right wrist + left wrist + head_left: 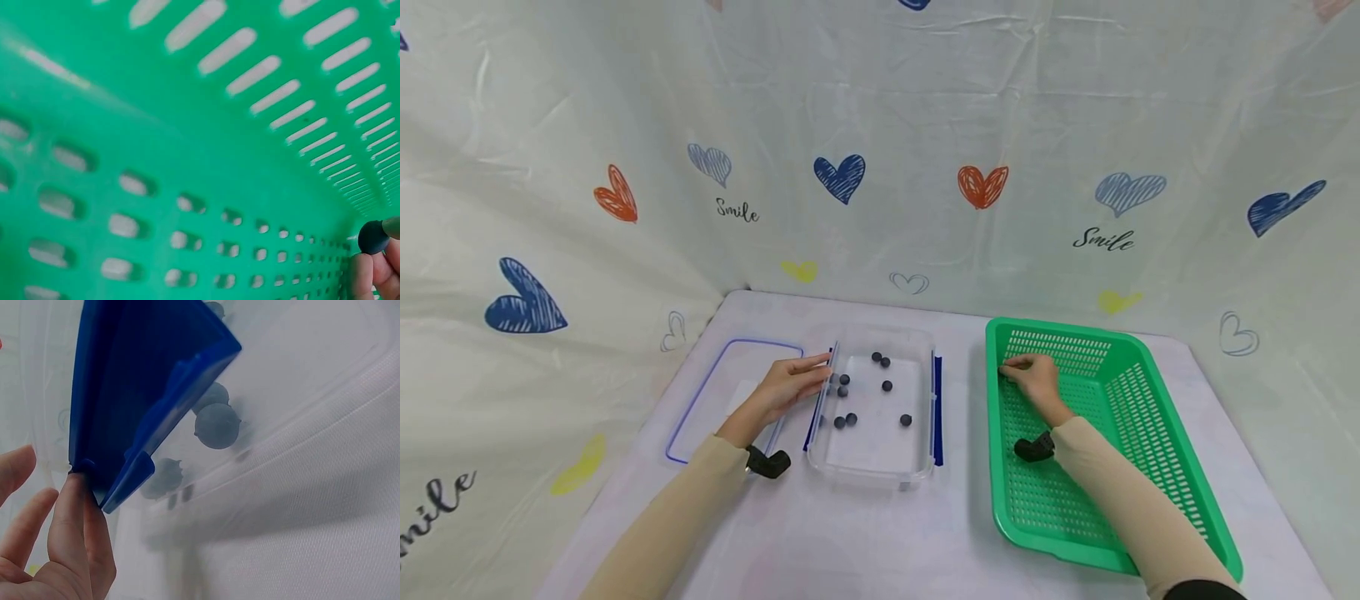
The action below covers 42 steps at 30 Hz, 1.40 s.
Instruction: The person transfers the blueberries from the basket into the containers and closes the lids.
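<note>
A clear plastic box with blue side latches holds several small dark balls. At its left side is my left hand, fingers mostly straight, fingertips touching the end of the hanging blue latch. In the left wrist view the thumb stands apart from the latch, and balls show through the box wall. My right hand is inside the green basket, by its left wall. Between thumb and fingers it pinches one dark ball, seen at the lower right of the right wrist view.
A clear lid with a blue rim lies left of the box, partly behind the left hand and forearm. The basket has slotted walls and a raised rim. Behind the table hangs a curtain printed with hearts.
</note>
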{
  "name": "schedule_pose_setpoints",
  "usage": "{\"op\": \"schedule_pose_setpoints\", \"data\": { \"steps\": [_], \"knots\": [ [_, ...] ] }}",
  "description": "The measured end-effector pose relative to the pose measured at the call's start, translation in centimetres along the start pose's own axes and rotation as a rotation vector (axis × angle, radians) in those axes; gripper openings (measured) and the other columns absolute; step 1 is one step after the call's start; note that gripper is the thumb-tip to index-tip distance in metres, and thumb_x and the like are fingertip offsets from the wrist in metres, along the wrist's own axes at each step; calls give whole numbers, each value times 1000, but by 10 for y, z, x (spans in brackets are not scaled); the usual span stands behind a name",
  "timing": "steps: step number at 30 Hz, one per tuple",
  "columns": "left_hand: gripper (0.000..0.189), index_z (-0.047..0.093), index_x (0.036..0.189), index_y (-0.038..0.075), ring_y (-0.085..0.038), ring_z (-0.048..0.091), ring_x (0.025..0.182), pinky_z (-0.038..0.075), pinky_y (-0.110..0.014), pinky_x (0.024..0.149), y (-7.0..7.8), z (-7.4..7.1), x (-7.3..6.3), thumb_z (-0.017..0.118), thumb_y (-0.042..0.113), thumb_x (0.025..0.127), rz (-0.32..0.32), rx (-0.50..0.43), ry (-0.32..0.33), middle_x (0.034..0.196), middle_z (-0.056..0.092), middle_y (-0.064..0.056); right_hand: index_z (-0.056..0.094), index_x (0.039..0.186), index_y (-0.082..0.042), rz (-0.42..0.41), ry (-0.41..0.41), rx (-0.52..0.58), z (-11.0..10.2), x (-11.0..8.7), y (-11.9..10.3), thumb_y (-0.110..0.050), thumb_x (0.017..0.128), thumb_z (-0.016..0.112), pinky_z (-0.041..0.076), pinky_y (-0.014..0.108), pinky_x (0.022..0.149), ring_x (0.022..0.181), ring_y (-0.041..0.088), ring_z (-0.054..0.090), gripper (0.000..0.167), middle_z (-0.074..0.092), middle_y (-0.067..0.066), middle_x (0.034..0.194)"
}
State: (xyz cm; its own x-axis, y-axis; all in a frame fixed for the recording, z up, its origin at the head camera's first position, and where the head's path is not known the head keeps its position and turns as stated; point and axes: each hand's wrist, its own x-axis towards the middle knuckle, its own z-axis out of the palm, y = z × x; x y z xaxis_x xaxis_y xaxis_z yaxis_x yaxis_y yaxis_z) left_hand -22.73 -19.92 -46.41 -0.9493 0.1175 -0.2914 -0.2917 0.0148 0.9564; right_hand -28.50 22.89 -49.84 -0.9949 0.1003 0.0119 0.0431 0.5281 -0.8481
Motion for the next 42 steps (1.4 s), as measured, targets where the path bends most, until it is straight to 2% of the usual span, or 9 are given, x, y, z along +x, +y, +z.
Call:
{"op": "schedule_pose_setpoints", "data": {
  "steps": [4,8,11,16,23,29,33,36,42],
  "knots": [
    [49,53,143,2,-9,62,112,53,-24,94,0,0,0,68,10,96,1,-8,1,150,45,-18,68,107,13,31,-20,89,-2,0,-4,-2,92,69,62,32,69,75,23,71,21,68,27,103],
    [49,53,143,3,-12,61,116,53,-25,95,0,0,-1,68,11,97,-1,-5,4,150,45,-17,67,109,14,60,-25,136,-5,-1,-9,-3,92,70,63,35,73,75,23,71,23,68,22,100],
    [49,53,143,4,-17,58,122,53,-25,95,0,0,-2,68,11,97,-5,1,5,150,45,-17,67,110,13,81,-33,146,-8,-3,-15,-5,93,70,62,38,78,77,24,72,25,69,16,98],
    [49,52,143,2,-11,62,114,53,-25,95,-1,-1,-2,68,10,97,-3,-5,4,150,44,-18,66,114,11,88,-54,151,-16,-9,-28,-9,94,67,57,46,91,86,30,72,28,69,14,100],
    [49,52,143,4,-16,59,121,52,-26,96,1,-1,-2,68,10,97,-6,5,-2,151,44,-18,63,114,15,54,-49,275,-30,-15,-46,-6,94,66,57,44,92,76,17,72,29,63,5,94],
    [49,52,143,3,-9,62,112,53,-25,95,1,-1,2,67,9,97,-13,3,-3,149,46,-18,61,117,15,23,-40,293,-44,-22,-65,-12,97,66,54,39,98,75,7,70,34,60,8,105],
    [50,51,143,1,-7,63,109,53,-25,96,1,0,4,67,9,97,-1,-7,-18,150,45,-19,61,118,14,13,-45,311,-51,-29,-84,-14,96,68,42,45,111,72,2,68,36,57,12,116],
    [51,50,144,0,-7,63,109,52,-25,96,0,0,5,68,9,96,1,-15,-24,151,42,-19,63,116,13,-2,-69,319,-51,-33,-98,-15,95,70,41,46,111,76,6,70,36,54,13,122],
    [52,51,144,3,-8,62,111,53,-24,94,-3,-3,5,68,11,96,-6,3,-7,152,42,-18,65,112,12,-50,-157,335,-33,-40,-122,-12,93,73,53,43,99,82,17,71,32,57,15,119]
  ]
}}
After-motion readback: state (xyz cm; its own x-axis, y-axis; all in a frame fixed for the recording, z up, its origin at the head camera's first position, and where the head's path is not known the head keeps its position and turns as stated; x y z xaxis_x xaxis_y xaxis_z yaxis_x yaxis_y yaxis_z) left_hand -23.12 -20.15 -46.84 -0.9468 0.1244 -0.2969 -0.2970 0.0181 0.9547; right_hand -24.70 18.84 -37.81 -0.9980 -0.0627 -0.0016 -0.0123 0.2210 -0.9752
